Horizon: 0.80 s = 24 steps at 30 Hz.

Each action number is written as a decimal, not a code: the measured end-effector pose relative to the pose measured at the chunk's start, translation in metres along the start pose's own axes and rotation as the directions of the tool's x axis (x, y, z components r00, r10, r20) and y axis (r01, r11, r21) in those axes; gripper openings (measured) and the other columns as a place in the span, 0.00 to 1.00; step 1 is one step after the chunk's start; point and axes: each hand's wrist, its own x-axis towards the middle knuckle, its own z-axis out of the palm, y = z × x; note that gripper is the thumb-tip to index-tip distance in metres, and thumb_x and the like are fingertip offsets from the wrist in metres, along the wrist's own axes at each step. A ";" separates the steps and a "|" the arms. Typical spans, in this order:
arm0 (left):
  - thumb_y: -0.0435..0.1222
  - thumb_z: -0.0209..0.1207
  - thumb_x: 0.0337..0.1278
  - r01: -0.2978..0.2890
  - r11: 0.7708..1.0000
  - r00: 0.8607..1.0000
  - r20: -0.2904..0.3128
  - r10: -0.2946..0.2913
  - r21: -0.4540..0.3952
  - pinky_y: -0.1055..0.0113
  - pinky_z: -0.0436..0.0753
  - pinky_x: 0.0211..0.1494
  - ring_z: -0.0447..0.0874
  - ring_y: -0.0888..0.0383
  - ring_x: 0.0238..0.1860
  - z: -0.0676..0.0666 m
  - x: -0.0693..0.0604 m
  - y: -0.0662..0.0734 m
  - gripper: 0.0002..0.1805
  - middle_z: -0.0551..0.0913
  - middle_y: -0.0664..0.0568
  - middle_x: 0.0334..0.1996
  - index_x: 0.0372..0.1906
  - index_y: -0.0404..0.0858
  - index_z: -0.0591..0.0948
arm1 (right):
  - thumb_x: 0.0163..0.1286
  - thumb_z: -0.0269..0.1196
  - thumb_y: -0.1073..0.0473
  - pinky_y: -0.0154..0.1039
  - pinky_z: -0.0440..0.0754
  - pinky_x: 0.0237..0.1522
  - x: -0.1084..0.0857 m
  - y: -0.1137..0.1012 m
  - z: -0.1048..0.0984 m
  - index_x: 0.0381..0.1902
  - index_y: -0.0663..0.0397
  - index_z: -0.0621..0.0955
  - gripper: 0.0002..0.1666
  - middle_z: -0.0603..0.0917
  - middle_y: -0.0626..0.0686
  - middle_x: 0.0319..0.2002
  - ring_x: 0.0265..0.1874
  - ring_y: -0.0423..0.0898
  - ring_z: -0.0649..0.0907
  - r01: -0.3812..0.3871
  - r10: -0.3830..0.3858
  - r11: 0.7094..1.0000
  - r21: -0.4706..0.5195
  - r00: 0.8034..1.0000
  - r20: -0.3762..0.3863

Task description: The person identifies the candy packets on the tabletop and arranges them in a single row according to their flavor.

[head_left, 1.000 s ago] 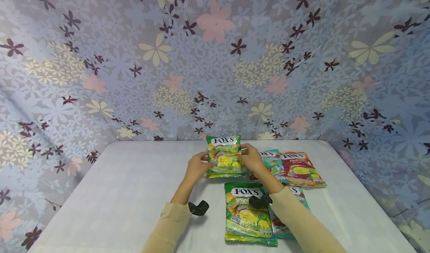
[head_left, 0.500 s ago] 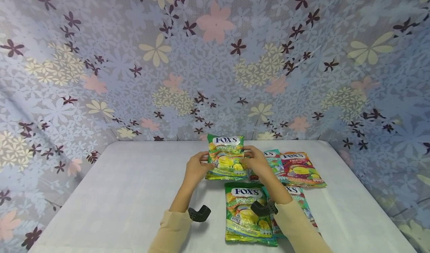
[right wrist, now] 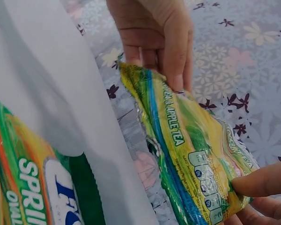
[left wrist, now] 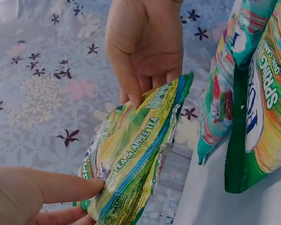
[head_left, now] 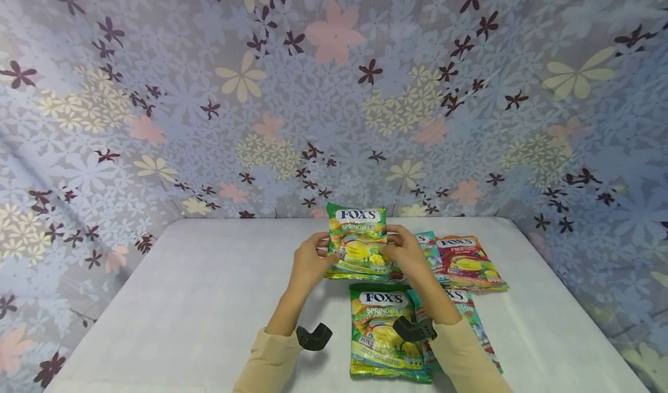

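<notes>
Both hands hold up a green-and-yellow Fox's Spring Tea candy bag (head_left: 357, 245) above the far half of the table. My left hand (head_left: 311, 262) pinches its left side, thumb on the printed front and fingers behind. On the opposite side my right hand (head_left: 409, 257) grips the edge the same way. In the left wrist view the bag (left wrist: 136, 150) appears tilted, its lower seam towards the camera. The right wrist view shows the right thumb (right wrist: 262, 180) pressing on the bag's front. The fingers behind the bag are partly hidden.
A second Spring Tea bag (head_left: 383, 338) lies nearer, overlapping a teal candy bag (head_left: 472, 317) that the right forearm partly covers. Behind the right hand lie another teal bag (head_left: 429, 254) and a red Fruits bag (head_left: 469, 265). A flowered cloth (head_left: 334, 120) hangs behind the white table (head_left: 209, 300).
Both hands have carried the held Spring Tea bag slightly to the right and a little higher. The bags lying on the table have stayed in place.
</notes>
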 end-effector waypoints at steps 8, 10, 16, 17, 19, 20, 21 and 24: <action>0.32 0.69 0.51 -0.017 1.000 1.000 -0.008 0.017 -0.004 0.57 0.83 0.38 0.83 0.48 0.42 0.001 -0.002 0.002 0.28 0.83 0.41 0.46 0.60 0.33 0.76 | 0.68 0.58 0.67 0.45 0.76 0.39 -0.004 -0.003 0.000 0.68 0.66 0.63 0.32 0.72 0.69 0.58 0.49 0.59 0.76 0.022 -0.022 1.000 -0.015 1.000 -0.021; 0.32 0.69 0.51 -0.020 1.000 1.000 -0.005 0.020 0.000 0.57 0.83 0.38 0.82 0.47 0.42 0.001 -0.002 0.001 0.29 0.82 0.41 0.46 0.60 0.33 0.76 | 0.68 0.58 0.67 0.46 0.77 0.42 -0.004 -0.003 -0.001 0.68 0.65 0.64 0.32 0.72 0.69 0.59 0.52 0.60 0.75 0.025 -0.025 0.999 -0.023 0.999 -0.026; 0.32 0.68 0.52 -0.028 1.000 1.000 -0.007 0.029 0.009 0.57 0.83 0.38 0.82 0.47 0.42 0.001 -0.002 0.001 0.29 0.82 0.41 0.46 0.61 0.33 0.75 | 0.68 0.58 0.68 0.55 0.74 0.54 -0.005 -0.004 -0.002 0.68 0.63 0.64 0.32 0.70 0.69 0.62 0.60 0.64 0.70 0.043 -0.044 0.998 -0.041 0.999 -0.022; 0.31 0.68 0.52 -0.028 1.000 1.000 -0.009 0.028 0.007 0.57 0.83 0.38 0.82 0.47 0.42 0.001 -0.001 0.001 0.29 0.82 0.41 0.45 0.61 0.33 0.75 | 0.68 0.58 0.68 0.56 0.74 0.54 -0.005 -0.004 -0.001 0.68 0.63 0.64 0.32 0.70 0.69 0.62 0.60 0.64 0.70 0.047 -0.047 0.998 -0.043 0.999 -0.020; 0.31 0.68 0.52 -0.028 1.000 1.000 -0.011 0.028 0.007 0.57 0.83 0.38 0.82 0.47 0.42 0.001 -0.001 0.001 0.29 0.82 0.40 0.45 0.61 0.32 0.75 | 0.68 0.59 0.67 0.56 0.74 0.54 -0.005 -0.005 -0.001 0.68 0.63 0.64 0.32 0.70 0.69 0.61 0.60 0.64 0.71 0.053 -0.054 0.998 -0.046 0.998 -0.017; 0.31 0.68 0.52 -0.026 1.000 1.000 -0.011 0.026 0.006 0.57 0.83 0.38 0.83 0.48 0.42 0.001 -0.001 0.001 0.30 0.82 0.40 0.45 0.62 0.32 0.75 | 0.68 0.59 0.68 0.56 0.74 0.54 -0.005 -0.005 -0.001 0.68 0.62 0.65 0.32 0.70 0.68 0.61 0.59 0.64 0.71 0.054 -0.055 0.997 -0.046 0.998 -0.019; 0.31 0.68 0.52 -0.025 1.000 1.000 -0.011 0.025 0.007 0.57 0.83 0.38 0.83 0.48 0.42 0.001 -0.001 0.001 0.30 0.82 0.40 0.45 0.62 0.32 0.75 | 0.68 0.59 0.68 0.56 0.74 0.53 -0.006 -0.005 0.000 0.68 0.62 0.65 0.32 0.70 0.68 0.61 0.59 0.63 0.71 0.054 -0.055 0.997 -0.046 0.998 -0.021; 0.31 0.68 0.52 -0.019 1.000 1.000 -0.008 0.019 0.006 0.57 0.83 0.39 0.83 0.47 0.42 0.000 -0.001 0.000 0.30 0.82 0.40 0.46 0.62 0.32 0.75 | 0.67 0.59 0.68 0.56 0.74 0.54 -0.006 -0.005 0.001 0.68 0.62 0.65 0.32 0.70 0.68 0.61 0.59 0.64 0.71 0.056 -0.057 0.997 -0.050 0.998 -0.023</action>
